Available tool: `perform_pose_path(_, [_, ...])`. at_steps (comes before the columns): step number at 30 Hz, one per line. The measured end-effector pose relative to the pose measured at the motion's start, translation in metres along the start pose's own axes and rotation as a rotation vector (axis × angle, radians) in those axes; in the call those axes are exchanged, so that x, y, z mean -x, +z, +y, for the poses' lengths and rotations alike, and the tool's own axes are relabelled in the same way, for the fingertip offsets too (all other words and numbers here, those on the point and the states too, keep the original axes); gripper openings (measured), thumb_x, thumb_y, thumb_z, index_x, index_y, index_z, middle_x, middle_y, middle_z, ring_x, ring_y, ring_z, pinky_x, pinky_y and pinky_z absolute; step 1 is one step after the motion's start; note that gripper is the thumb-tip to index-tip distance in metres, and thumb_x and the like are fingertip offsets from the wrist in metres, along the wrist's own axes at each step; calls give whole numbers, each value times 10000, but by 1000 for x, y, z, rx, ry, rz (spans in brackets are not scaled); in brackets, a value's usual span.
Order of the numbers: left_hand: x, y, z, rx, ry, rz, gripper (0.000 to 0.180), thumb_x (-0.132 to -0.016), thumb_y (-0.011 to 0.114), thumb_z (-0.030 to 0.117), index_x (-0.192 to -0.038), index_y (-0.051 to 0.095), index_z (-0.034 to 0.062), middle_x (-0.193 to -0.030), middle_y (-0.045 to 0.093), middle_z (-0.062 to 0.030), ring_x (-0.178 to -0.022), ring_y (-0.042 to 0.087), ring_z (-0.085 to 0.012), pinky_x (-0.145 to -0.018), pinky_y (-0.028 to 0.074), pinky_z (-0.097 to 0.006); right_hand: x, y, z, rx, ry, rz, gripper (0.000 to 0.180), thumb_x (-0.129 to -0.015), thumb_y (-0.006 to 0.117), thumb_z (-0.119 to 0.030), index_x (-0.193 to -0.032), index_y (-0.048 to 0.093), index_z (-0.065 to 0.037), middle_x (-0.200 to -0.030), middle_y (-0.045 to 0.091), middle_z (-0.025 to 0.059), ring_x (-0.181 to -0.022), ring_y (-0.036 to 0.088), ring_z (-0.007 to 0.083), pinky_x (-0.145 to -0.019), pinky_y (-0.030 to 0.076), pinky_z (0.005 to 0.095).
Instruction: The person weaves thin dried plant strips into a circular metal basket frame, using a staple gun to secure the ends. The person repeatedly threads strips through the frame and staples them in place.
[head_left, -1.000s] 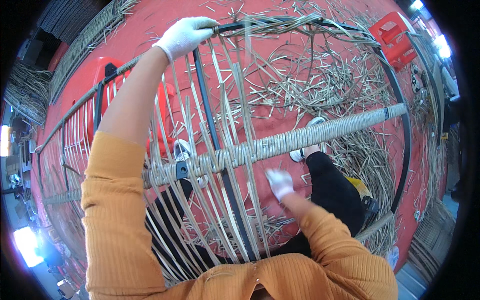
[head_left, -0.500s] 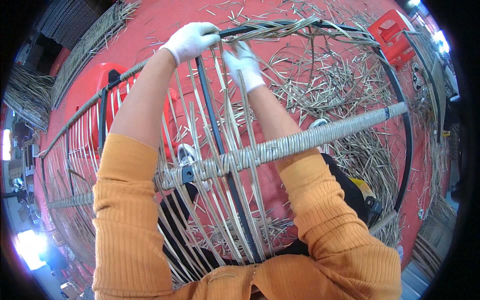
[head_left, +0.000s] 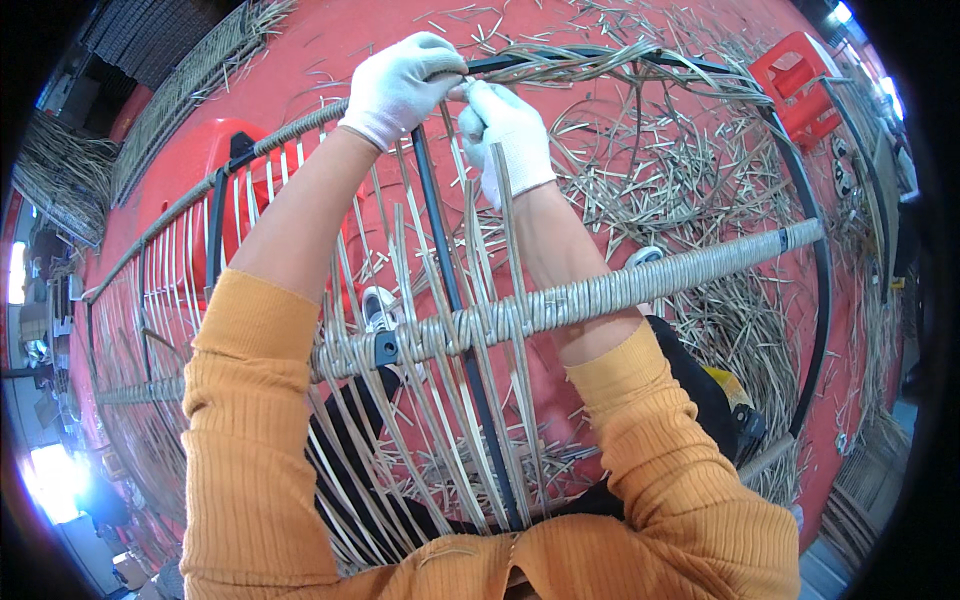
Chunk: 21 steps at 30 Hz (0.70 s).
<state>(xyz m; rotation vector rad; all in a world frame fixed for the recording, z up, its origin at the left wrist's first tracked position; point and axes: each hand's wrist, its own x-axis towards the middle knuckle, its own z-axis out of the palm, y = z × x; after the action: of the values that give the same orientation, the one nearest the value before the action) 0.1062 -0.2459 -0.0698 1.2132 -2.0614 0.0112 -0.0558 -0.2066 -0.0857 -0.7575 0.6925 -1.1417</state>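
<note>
A black metal frame (head_left: 442, 220), partly woven with pale rattan-like strips, stands before me. My left hand (head_left: 405, 88), in a white glove, is closed around its far rail where the wrapping meets bare black metal. Beside it my right hand (head_left: 508, 135), gloved too, pinches a strip against the underside of that rail, fingertips nearly touching the left's. Several upright strips (head_left: 400, 250) pass through a thickly wrapped crossbar (head_left: 600, 295) under my forearms, some with loose upper ends. A bundle of loose strips (head_left: 600, 62) winds along the rail to the right.
Cut strips (head_left: 670, 160) litter the red floor (head_left: 540, 25), thickest at the right. A red plastic stool (head_left: 795, 85) stands at the far right, and another red plastic seat (head_left: 215, 150) behind the frame at left. Bundled strips (head_left: 65, 175) lie at the far left.
My right hand has risen to the rail and closed on a strip beside the left hand. The left hand and the frame have shifted slightly to the right.
</note>
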Motion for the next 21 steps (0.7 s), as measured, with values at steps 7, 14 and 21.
perform_pose_path(7, [-49,6,-38,469,-720,-402,223,-859,727,217,-999,762,48,-859,718,-30,-754,637,-117,-729,529,-283,-46,-31,32,-324,89,161,243,-1009,534,-123,-1247,579,-114,-929,636,42,-736,604,131,-618,484,257])
perform_pose_path(14, [-75,25,-56,-98,-806,-839,255,-882,752,289,-973,756,51,-788,712,-40,-690,660,-159,-589,514,-373,-103,-50,52,975,-412,-46,250,-989,608,-213,-1202,661,-92,-1042,685,133,-929,656,302,-824,525,405])
perform_pose_path(21, [-17,-21,30,981,-637,141,253,-870,717,162,-1070,729,7,-884,692,-13,-797,619,-125,-753,522,-307,98,-91,41,992,-28,-7,211,-986,564,-258,-966,641,-63,-889,653,184,-845,643,361,-728,503,439])
